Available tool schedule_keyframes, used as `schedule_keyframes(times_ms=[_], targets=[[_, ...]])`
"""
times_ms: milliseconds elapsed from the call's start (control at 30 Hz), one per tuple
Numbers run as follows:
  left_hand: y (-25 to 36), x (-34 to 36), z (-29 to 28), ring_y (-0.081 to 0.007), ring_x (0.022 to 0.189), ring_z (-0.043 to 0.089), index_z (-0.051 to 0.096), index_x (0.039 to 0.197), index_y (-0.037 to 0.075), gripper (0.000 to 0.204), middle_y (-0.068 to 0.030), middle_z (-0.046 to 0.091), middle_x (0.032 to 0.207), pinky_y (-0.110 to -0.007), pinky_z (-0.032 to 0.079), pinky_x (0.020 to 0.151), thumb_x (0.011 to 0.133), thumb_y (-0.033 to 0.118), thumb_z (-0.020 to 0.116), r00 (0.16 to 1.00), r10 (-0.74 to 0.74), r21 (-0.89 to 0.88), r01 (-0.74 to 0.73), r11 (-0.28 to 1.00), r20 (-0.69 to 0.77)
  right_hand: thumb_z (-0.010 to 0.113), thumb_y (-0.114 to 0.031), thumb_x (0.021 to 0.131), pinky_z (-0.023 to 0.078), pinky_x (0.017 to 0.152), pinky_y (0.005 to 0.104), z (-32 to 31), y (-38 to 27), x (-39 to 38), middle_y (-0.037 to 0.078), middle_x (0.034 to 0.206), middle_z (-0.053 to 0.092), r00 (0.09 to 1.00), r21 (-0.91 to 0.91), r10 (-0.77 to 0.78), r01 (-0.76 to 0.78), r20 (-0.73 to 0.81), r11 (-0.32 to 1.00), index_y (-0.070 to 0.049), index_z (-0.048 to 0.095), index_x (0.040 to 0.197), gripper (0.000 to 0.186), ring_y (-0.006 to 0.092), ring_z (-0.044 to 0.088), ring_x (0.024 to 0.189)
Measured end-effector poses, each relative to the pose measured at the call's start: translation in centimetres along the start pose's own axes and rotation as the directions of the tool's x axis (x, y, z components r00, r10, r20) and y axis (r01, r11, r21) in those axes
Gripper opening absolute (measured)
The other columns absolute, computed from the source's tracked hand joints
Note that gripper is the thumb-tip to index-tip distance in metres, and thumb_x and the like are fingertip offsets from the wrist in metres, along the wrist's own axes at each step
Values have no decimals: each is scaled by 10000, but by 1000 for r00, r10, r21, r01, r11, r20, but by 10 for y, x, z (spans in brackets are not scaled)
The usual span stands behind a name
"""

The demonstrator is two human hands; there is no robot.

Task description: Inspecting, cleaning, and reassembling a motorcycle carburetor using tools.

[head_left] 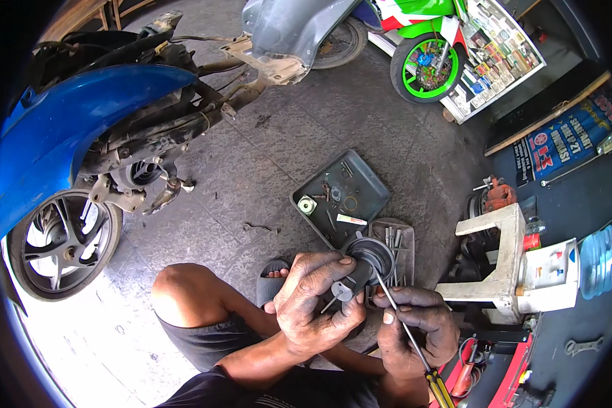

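My left hand [319,302] is closed round a dark grey machine part with a cylindrical body and a wide round rim [377,253]; its exact kind I cannot make out. A thin rod sticks out below its body, near my fingers. In my right hand [418,330] is a screwdriver [439,389] with a long metal shaft and a yellow and black handle. Thumb and fingers pinch the shaft, and the handle points down toward the lower edge. The tip reaches up to the part's rim; whether it touches is hard to see.
Beyond my hands lies a dark tray [381,178] of small parts, with a smaller tray of metal tools [400,238] beside it. A partly stripped blue motorcycle [115,102] stands at left. On the right are a whitish stand [503,231] and a red toolbox [506,381].
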State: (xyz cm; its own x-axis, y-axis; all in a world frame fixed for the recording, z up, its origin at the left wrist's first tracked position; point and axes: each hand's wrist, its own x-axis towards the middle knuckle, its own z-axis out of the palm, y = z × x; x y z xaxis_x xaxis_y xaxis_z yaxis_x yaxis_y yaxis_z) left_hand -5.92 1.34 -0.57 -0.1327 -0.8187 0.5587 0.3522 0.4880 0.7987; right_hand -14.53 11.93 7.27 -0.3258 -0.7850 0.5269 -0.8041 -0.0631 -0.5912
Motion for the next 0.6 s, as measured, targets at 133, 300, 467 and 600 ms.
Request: schedule_keyframes(times_ms=[133,300,467,600], targets=[[-4,6,-6,-290,896,674,689,1079,-40,407,-189,686,1039,-377,546,773,684,-16,787,1000,4,-8,-4,1000,-2,721,-51,906,569,739,282,0,-8,9,175,980,716,999,-57,16,-14,38,998,-48,542,985,196,210,733,875],[-10,11,-13,-313,927,677,685,1096,-34,446,-203,688,1046,-393,540,803,662,-20,786,996,65,-37,-63,997,66,727,-51,899,565,725,277,-2,-5,21,168,983,722,995,-34,-29,33,92,999,-49,552,961,185,205,734,862],[-13,13,-15,-315,937,676,681,1096,-34,444,-201,693,1044,-396,537,811,671,3,802,992,67,-63,-61,996,105,750,2,840,595,705,274,-16,2,38,174,1059,694,959,8,-125,127,253,992,-13,600,937,179,249,748,891],[-11,14,-18,-309,928,676,675,1074,-37,406,-195,700,1032,-397,539,807,695,21,807,993,17,-41,-12,999,120,762,2,810,589,669,269,-14,-10,42,184,1030,700,966,-28,17,-10,256,1000,9,627,932,182,267,752,838]])
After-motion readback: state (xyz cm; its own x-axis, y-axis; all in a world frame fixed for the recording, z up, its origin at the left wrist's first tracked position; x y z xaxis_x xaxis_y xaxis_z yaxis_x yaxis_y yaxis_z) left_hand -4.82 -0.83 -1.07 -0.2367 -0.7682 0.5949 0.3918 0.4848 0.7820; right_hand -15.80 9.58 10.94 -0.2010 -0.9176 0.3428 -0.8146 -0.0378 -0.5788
